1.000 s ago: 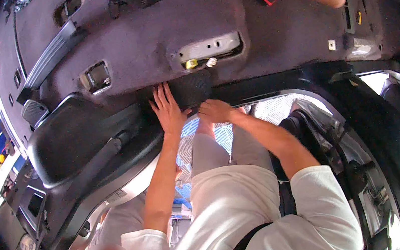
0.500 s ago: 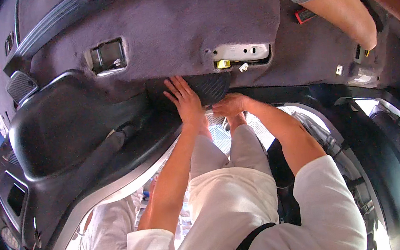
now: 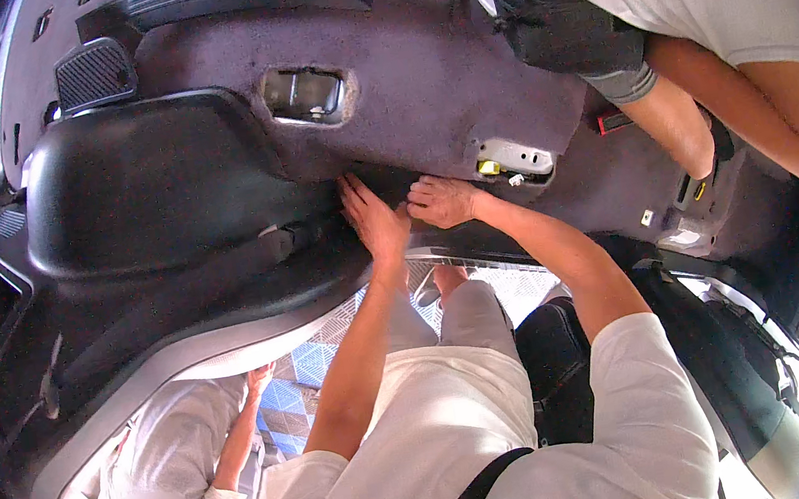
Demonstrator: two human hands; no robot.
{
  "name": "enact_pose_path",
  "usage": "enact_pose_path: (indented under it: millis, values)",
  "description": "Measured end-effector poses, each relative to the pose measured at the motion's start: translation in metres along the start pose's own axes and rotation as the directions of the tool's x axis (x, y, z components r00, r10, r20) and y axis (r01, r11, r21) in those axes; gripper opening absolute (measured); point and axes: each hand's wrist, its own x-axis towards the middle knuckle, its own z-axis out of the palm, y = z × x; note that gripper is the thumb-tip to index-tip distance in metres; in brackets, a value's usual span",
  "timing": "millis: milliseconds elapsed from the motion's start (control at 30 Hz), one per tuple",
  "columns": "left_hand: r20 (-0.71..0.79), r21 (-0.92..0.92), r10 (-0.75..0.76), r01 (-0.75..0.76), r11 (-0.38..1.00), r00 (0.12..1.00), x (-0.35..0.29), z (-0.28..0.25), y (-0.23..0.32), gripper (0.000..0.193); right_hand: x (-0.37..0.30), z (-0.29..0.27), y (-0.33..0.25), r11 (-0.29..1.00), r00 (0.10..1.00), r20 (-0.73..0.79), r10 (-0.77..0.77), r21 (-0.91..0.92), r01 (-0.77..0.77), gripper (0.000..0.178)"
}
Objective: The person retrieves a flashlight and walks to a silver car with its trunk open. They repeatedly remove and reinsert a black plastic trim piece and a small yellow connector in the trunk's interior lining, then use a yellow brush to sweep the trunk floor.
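A black ribbed trim piece (image 3: 389,182) lies at the edge of the dark carpet (image 3: 193,60) inside a car. Over its left part rests my left hand (image 3: 376,222), fingers stretched out and pressed against it. My right hand (image 3: 444,201) is closed at the trim's right side, fingers bent and fingertips hidden. The hands nearly meet. Just beyond my right hand, a carpet cutout shows a pale metal bracket (image 3: 518,153) with a yellow connector (image 3: 489,167) and a small white connector (image 3: 515,179).
A molded black side panel (image 3: 144,187) stands at the left. Another carpet cutout (image 3: 304,95) lies farther back. At the upper right a co-worker's arm (image 3: 676,127) reaches down beside a red piece (image 3: 615,122). Another person (image 3: 177,435) is outside, lower left.
My view has shifted, bringing more of the co-worker at the upper right into sight. My right hand has moved up onto the trim piece, covering more of it; my left stays on it.
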Motion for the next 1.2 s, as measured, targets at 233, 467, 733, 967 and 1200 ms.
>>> enact_pose_path:
  millis: [233, 467, 733, 967, 1200]
  values:
    - [-0.013, 0.101, 0.003, -0.002, 0.995, 1.000, 0.003, 0.005, 0.004, 0.103, -0.011, 0.014, 0.010, 0.990, 0.985, 0.160, 0.071, 0.107, -0.089, 0.034]
    - [0.011, -0.005, -0.011, 0.011, 1.000, 1.000, 0.010, -0.002, 0.008, 0.097, -0.004, 0.015, 0.013, 0.977, 0.900, 0.413, 0.139, 0.090, -0.192, 0.028]
    - [-0.226, -0.468, 0.020, -0.127, 0.874, 0.974, -0.051, -0.059, 0.018, 0.057, 0.065, -0.005, -0.001, 0.980, 0.974, 0.109, 0.197, 0.013, -0.200, 0.017]
    - [-0.210, -0.525, 0.080, -0.181, 0.832, 0.974, -0.110, -0.077, -0.012, 0.029, 0.148, 0.033, 0.034, 0.945, 0.940, 0.097, -0.326, 0.025, 0.325, 0.027]
    - [-0.172, -0.403, 0.200, -0.255, 0.879, 0.964, -0.110, -0.100, -0.037, 0.024, 0.139, 0.057, 0.051, 0.953, 0.866, 0.408, -0.289, 0.035, 0.302, 0.039]
